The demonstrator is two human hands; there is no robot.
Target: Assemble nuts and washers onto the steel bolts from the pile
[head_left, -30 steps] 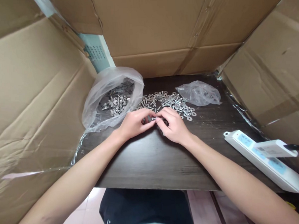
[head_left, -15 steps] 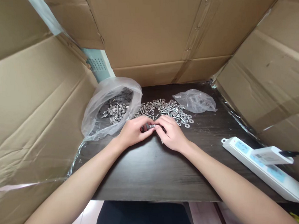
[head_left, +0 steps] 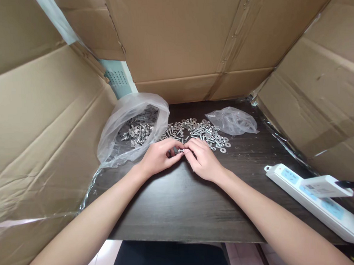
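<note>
My left hand (head_left: 158, 155) and my right hand (head_left: 203, 158) meet over the dark wooden table (head_left: 181, 204), fingertips pinched together on a small silver bolt (head_left: 180, 150) held between them. Just behind the hands lies a loose pile of bolts, nuts and washers (head_left: 196, 130). To the left, an open clear plastic bag (head_left: 131, 125) holds several assembled bolts. A smaller crumpled plastic bag (head_left: 234, 121) lies to the right of the pile.
Cardboard panels (head_left: 189, 35) wall the table on the left, back and right. A white power strip (head_left: 316, 202) with a plugged white adapter lies at the table's right edge. The table's near edge is above my dark-clothed lap.
Both hands stay pinched on the bolt with only small finger movements. The camera view shifted slightly, so everything sits a little lower in the picture.
</note>
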